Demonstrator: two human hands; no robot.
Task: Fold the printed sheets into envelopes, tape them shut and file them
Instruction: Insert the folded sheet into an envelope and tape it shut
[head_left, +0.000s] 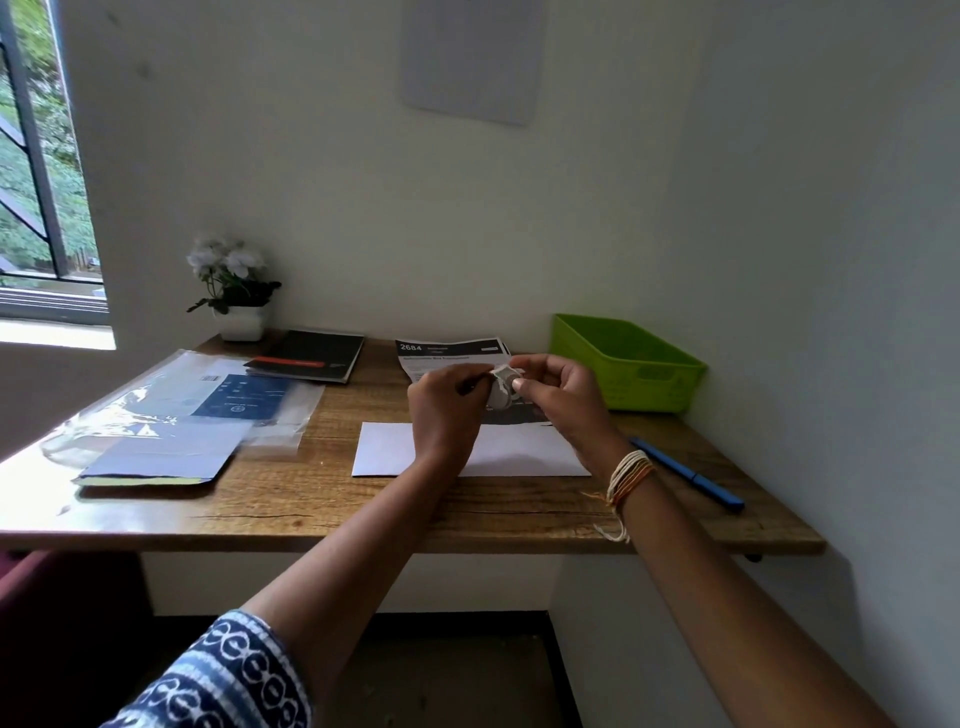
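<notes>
Envelope (519, 451): white, flat on wooden desk (363, 509), long axis left-right, directly before printed sheet (451, 352). Left hand (445, 410) and right hand (558, 395), above envelope, both pinch small tape roll (503, 388) between them. Green bin (626, 366) right of envelope; blue pen (685, 475) nearer right.

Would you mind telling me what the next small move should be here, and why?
Probably pull a short strip free from the tape roll. The right hand holds the roll above the folded white envelope, while the left hand pinches at its loose end. The envelope lies flat on the desk with no tape visible on it, and the green bin waits beside it.
</notes>
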